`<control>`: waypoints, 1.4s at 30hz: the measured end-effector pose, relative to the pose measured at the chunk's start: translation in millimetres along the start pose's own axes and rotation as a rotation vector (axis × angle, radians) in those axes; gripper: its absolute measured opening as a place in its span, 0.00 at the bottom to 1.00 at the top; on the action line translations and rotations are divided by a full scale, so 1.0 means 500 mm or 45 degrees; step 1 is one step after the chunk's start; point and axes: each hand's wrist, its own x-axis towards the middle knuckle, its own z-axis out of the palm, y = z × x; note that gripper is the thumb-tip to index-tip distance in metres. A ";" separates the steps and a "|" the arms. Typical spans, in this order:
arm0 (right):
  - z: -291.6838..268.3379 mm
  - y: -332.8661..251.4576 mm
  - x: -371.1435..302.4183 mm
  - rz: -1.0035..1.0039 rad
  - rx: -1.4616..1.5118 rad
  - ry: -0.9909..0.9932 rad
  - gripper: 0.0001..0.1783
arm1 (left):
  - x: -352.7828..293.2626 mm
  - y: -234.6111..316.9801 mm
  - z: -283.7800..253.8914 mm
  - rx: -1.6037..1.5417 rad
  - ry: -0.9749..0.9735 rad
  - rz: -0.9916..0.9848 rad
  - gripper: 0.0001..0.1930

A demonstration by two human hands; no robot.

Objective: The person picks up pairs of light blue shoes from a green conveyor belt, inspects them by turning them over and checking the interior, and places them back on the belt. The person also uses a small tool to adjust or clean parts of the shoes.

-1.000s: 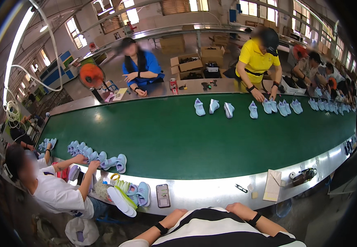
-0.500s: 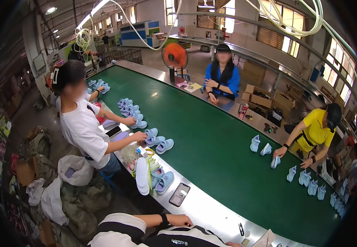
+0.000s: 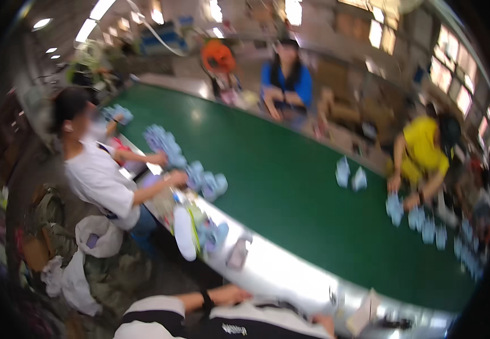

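Observation:
My left hand (image 3: 232,294), with a black band at the wrist, lies in front of my body at the near metal edge of the table. It touches no shoe, and its fingers are smeared by motion. Only a small part of my right hand (image 3: 325,324) shows at the lower edge, its fingers hidden. The phone (image 3: 238,252) on the metal border is the thing closest to my left hand. Beyond it sit light blue shoes (image 3: 215,236) beside a white insole (image 3: 184,234). Near my right hand stands a folded piece of card (image 3: 363,314).
A long green belt (image 3: 267,169) crosses the view. At left, a person in white (image 3: 101,181) reaches to a row of blue shoes (image 3: 163,144). Opposite, a person in blue (image 3: 286,85) folds their arms; a person in yellow (image 3: 425,147) handles shoes (image 3: 394,209) at right.
The whole view has shifted and blurred. At right, the person in yellow has brought a shoe closer to the others, with both hands now beside it. My hands stay at the near edge.

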 end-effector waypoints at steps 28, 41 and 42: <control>-0.130 -0.068 0.125 0.437 0.886 -0.526 0.16 | 0.048 0.050 0.004 0.164 0.060 0.315 0.11; -0.022 0.007 0.114 0.669 1.183 -0.801 0.15 | 0.145 0.033 -0.114 -0.125 -0.034 -0.073 0.12; -0.016 0.012 0.117 0.700 1.213 -0.798 0.15 | 0.176 0.004 -0.161 -0.251 0.043 -0.102 0.12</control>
